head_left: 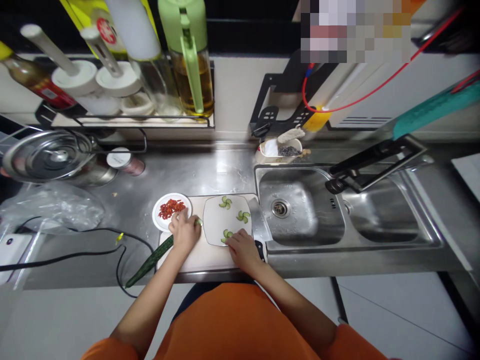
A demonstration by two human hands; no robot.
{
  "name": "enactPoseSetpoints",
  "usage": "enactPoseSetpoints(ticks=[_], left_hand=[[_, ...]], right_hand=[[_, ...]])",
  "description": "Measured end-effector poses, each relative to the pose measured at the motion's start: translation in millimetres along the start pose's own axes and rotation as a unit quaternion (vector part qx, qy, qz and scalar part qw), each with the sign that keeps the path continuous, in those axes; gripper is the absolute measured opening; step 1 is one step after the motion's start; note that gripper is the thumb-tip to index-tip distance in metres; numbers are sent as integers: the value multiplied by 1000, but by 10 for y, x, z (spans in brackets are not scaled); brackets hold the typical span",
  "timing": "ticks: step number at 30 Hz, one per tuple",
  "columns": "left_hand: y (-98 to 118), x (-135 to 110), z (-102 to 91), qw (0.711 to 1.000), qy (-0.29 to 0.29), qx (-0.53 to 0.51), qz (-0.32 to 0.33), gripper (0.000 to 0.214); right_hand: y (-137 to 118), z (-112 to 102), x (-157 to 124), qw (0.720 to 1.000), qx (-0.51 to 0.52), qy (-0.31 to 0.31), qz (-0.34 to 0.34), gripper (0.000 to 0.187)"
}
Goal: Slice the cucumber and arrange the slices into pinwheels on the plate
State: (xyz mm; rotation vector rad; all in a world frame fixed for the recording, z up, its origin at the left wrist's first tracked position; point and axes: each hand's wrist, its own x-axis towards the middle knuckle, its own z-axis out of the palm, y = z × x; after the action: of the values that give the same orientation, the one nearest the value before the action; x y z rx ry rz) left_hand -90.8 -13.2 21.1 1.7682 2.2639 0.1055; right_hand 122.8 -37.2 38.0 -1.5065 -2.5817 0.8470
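A white, rounded square plate (215, 222) lies on a pale cutting board (210, 262), bearing several fans of thin cucumber slices (243, 216). My right hand (245, 252) reaches over the plate's near edge, fingertips pinched at the nearest fan (226, 235). Left of the plate, my left hand (185, 232) is closed round small cucumber slices, a green bit (198, 221) showing at its fingertips. Beside that hand is a small white dish (156, 214) of chopped red pieces (170, 207). A long cucumber (150, 262) slants off the board. Right of the plate rests a knife (261, 250).
A double sink (300, 245) with a black faucet (360, 160) adjoins the board. Bottles and an oil pot (191, 75) stand on a rack behind. To the left are a lidded steel pot (52, 155), a plastic bag (56, 207), a jar (127, 162) and a black cable (86, 253).
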Motion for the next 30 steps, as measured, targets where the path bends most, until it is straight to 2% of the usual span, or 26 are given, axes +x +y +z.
enactPoseSetpoints(ticks=[8,13,21,23,27,30], left_hand=[[-93,23,4,999,-17,-27,-7,19],[-60,70,14,999,-31,-32,-30,13],[-75,17,-62,998,13,-58,-16,8],[-105,-9,-123,997,9,-82,-8,7],[-115,-41,-230,987,-6,-157,20,5],[-71,-46,-255,972,-17,-230,41,3]], right_hand=[[-19,-8,15,1000,2,-5,-1,17],[-51,-20,35,1000,-1,-12,-4,16],[-66,-30,136,999,33,-6,-1,17],[-70,-24,222,998,66,13,-4,18],[-117,-34,467,982,153,102,-32,28],[-175,-81,641,971,198,118,-61,27]])
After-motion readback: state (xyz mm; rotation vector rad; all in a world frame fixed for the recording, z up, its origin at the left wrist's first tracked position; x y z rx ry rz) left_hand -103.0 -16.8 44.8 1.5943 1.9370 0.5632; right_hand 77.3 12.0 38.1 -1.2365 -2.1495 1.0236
